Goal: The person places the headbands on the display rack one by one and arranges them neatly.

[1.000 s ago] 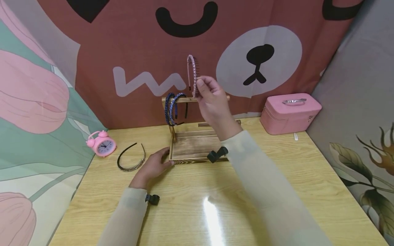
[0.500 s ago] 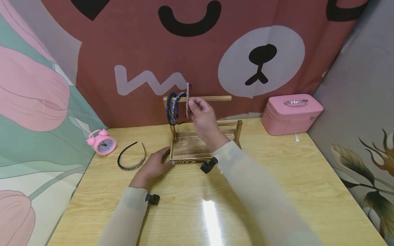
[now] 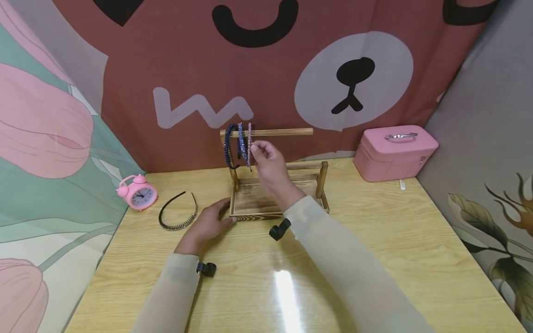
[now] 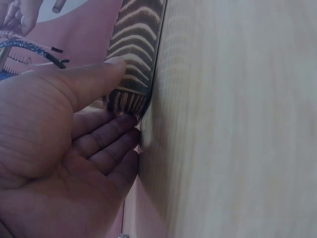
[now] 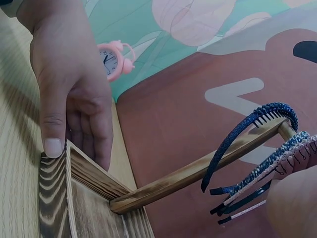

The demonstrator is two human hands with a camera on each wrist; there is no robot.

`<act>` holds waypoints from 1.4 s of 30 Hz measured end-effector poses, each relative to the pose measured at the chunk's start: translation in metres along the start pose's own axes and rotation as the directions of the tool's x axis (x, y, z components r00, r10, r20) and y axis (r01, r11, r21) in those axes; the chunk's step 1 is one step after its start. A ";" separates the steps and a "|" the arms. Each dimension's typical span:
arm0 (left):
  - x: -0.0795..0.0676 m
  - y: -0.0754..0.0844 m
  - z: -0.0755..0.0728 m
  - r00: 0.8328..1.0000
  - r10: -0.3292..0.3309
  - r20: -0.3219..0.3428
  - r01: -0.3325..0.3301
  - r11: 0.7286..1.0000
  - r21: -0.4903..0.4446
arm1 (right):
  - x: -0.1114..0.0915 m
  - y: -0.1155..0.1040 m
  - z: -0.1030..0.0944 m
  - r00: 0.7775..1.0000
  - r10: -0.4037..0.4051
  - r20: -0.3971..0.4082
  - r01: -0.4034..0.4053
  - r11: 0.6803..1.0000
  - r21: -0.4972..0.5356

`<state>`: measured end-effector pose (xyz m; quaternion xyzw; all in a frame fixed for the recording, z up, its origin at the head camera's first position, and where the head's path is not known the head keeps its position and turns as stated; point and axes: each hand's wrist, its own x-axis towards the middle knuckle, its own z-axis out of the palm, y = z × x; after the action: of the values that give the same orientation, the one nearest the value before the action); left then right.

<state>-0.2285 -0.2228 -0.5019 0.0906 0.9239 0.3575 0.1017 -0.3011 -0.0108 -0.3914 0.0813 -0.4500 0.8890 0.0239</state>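
My right hand [image 3: 270, 167] pinches a pink beaded headband [image 3: 249, 134] between thumb and fingers. The headband sits over the top bar [image 3: 291, 132] of a wooden rack [image 3: 258, 217]. Close beside it, a glittery blue headband [image 3: 242, 138] and a dark blue headband [image 5: 233, 139] hang on the same bar, to its left. My left hand [image 3: 210, 223] grips the rack's front left corner. In the left wrist view, the thumb [image 4: 106, 79] presses the striped front edge and the fingers lie along the side. The right fingertips are mostly out of the right wrist view.
Left of the left hand, a black headband with a row of teeth [image 3: 176, 226] lies on the table [image 3: 233, 296]. A pink alarm clock [image 3: 142, 196] stands behind it. At the back right are a pink case [image 3: 395, 155] and a small white hair clip [image 3: 402, 185].
My right hand has lowered the pink headband from above the bar onto it and moved it left against the glittery blue one, which has turned edge-on. The left hand has stayed put.
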 end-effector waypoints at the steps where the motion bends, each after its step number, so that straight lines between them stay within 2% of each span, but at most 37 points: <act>1: 0.000 0.000 0.000 1.000 0.001 -0.002 -0.001 1.000 0.000 | 0.000 0.000 -0.001 1.000 0.001 0.002 -0.001 1.000 -0.005; 16: 0.000 -0.001 0.002 1.000 0.013 -0.015 -0.013 1.000 0.017 | 0.005 0.001 -0.001 1.000 -0.008 -0.029 0.008 1.000 0.008; 26: 0.001 -0.002 0.003 1.000 0.013 -0.012 -0.013 1.000 0.010 | 0.006 0.003 -0.001 0.997 0.034 -0.067 -0.038 0.997 -0.067; 40: 0.000 0.001 0.002 1.000 0.012 -0.017 -0.012 1.000 0.017 | 0.005 0.007 -0.004 0.996 0.046 -0.075 -0.050 0.997 -0.061; 42: 0.000 0.001 0.002 1.000 0.014 -0.019 -0.014 1.000 0.024 | 0.004 0.006 -0.005 0.996 0.051 -0.067 -0.057 0.994 -0.093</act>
<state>-0.2277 -0.2209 -0.5024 0.0949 0.9285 0.3478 0.0895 -0.3068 -0.0108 -0.3986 0.0390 -0.4928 0.8691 0.0183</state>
